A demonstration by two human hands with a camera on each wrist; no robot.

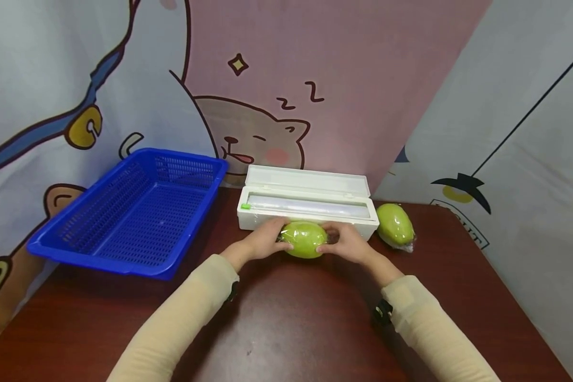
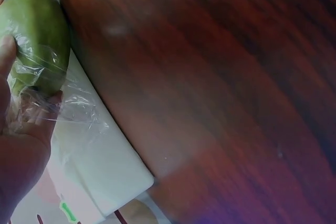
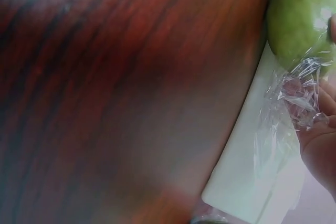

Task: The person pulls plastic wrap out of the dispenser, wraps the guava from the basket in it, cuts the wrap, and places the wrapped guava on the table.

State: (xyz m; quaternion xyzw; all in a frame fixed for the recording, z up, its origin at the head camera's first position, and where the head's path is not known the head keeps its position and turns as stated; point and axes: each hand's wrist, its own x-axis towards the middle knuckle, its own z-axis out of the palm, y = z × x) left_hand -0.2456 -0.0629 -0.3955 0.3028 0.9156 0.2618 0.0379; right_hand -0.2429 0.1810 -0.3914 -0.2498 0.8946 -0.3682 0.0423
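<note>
A green mango (image 1: 304, 240) wrapped in clear film is held between both hands, just in front of a white cling film box (image 1: 305, 180). My left hand (image 1: 262, 240) grips its left end, thumb toward me. The right hand (image 1: 349, 244) grips the opposite end in the same way. Loose crinkled film (image 2: 79, 108) sticks out at the left hand's end in the left wrist view. More bunched film (image 3: 302, 100) gathers by the right fingers in the right wrist view. The box's lid stands raised, showing the film roll (image 1: 310, 207) inside.
A second film-wrapped green mango (image 1: 395, 225) lies right of the box. At the left, a blue plastic basket (image 1: 172, 269) with nothing in it stands on the dark red-brown table (image 1: 296, 329). A cartoon-printed cloth (image 1: 363, 69) hangs behind the table.
</note>
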